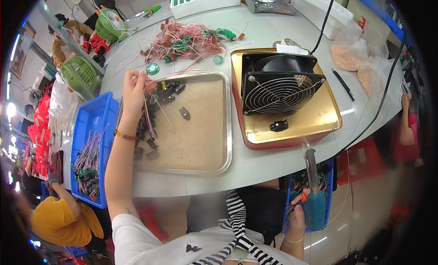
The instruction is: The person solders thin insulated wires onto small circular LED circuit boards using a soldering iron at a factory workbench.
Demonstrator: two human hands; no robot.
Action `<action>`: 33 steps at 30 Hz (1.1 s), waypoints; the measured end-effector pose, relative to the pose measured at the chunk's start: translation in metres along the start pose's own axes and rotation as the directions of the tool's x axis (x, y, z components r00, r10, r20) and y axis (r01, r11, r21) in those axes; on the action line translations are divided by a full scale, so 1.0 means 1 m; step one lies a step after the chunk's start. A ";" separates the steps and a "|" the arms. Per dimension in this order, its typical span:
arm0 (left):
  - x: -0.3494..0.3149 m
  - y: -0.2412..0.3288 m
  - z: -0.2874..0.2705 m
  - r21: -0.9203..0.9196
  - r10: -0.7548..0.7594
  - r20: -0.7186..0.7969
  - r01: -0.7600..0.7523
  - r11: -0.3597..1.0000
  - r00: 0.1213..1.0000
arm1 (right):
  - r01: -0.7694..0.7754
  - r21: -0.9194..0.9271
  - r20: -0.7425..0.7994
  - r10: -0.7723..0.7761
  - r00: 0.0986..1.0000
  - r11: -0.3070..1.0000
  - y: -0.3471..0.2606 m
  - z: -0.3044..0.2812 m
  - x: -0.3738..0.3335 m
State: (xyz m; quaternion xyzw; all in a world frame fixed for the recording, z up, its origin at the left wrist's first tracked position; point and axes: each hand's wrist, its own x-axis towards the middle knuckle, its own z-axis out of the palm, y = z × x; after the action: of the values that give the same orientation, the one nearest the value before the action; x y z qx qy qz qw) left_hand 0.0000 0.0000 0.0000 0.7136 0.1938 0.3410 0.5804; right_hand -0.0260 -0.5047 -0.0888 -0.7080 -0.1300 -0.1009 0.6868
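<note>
My left hand (pixel 134 88) reaches over the far left corner of a metal tray (pixel 227 128), its fingers pinched on pink wires. A round green circuit board (pixel 153 69) shows just beyond the fingertips. Small black parts (pixel 153 144) lie along the tray's left side, partly behind my forearm, and one black part (pixel 184 113) sits apart near the middle. At the table's front edge my right hand (pixel 297 219) is closed around a blue hot glue gun (pixel 315 208) with an orange trigger. Its nozzle points up, close to a gold-coloured tin lid (pixel 255 136).
A black fan (pixel 283 84) and a small black part (pixel 278 125) are on the tin. Behind the tray lies a tangle of pink wires (pixel 187 41). Blue bins (pixel 109 128) hold wired boards. A black pen (pixel 343 84) lies right of the tin. A person in yellow (pixel 61 221) sits left.
</note>
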 end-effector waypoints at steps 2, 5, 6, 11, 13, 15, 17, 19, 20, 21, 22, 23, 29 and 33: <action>-0.001 0.007 0.000 -0.100 -0.114 0.061 0.119 0.988 0.992 | 0.017 -0.001 -0.027 -0.017 0.999 1.000 -0.002 0.002 0.003; -0.007 0.008 0.005 -0.190 -0.157 0.077 0.169 0.967 0.985 | 0.028 -0.010 -0.047 -0.028 0.998 1.000 -0.008 0.008 0.005; -0.010 0.011 0.002 -0.191 -0.162 0.084 0.176 0.966 0.983 | 0.024 -0.016 -0.052 -0.024 0.998 1.000 -0.010 0.009 0.004; -0.014 0.012 0.007 -0.071 -0.096 0.173 0.110 0.991 0.980 | 0.122 -0.222 0.067 -0.110 0.992 0.967 -0.021 -0.009 0.012; -0.014 0.011 0.007 0.041 -0.094 0.139 0.089 0.995 0.986 | 0.153 -0.324 0.015 -0.157 0.988 0.934 -0.028 -0.022 0.019; -0.015 0.007 0.004 0.033 -0.099 0.124 0.095 0.995 0.987 | 0.308 -0.523 -0.004 -0.364 0.931 0.795 -0.024 -0.032 0.032; -0.013 0.000 0.003 -0.037 -0.175 0.054 0.177 0.984 0.983 | 0.467 -0.659 0.119 -0.531 0.839 0.589 -0.017 -0.051 0.057; -0.012 0.000 -0.001 -0.062 -0.191 0.081 0.196 0.979 0.978 | 0.472 -0.740 0.137 -0.580 0.803 0.479 -0.011 -0.063 0.078; -0.012 0.001 -0.002 -0.105 -0.196 0.121 0.209 0.972 0.973 | 0.478 -0.740 0.145 -0.581 0.801 0.474 -0.009 -0.070 0.090; -0.012 0.002 0.000 -0.092 -0.209 0.102 0.219 0.971 0.973 | 0.486 -0.742 0.188 -0.553 0.812 0.462 -0.009 -0.076 0.104; -0.013 0.002 0.002 -0.056 -0.201 0.048 0.204 0.977 0.978 | 0.510 -0.734 0.229 -0.544 0.807 0.448 -0.009 -0.080 0.117; -0.014 0.002 0.004 -0.030 -0.177 0.009 0.177 0.984 0.984 | 0.491 -0.758 0.285 -0.458 0.842 0.430 -0.011 -0.086 0.132; -0.017 0.006 0.005 0.071 -0.114 0.075 0.109 0.991 0.991 | 0.601 -0.713 0.573 -0.194 0.796 0.360 -0.019 -0.080 0.210; -0.022 0.006 0.006 -0.022 -0.115 0.123 0.119 0.993 0.986 | 0.655 -0.635 0.683 -0.097 0.724 0.410 -0.018 -0.061 0.246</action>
State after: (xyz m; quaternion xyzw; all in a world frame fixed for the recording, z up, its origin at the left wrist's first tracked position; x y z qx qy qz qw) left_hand -0.0118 -0.0206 -0.0002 0.7118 0.1948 0.2651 0.6206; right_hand 0.2028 -0.5543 0.0100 -0.8923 -0.4178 -0.1044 0.1352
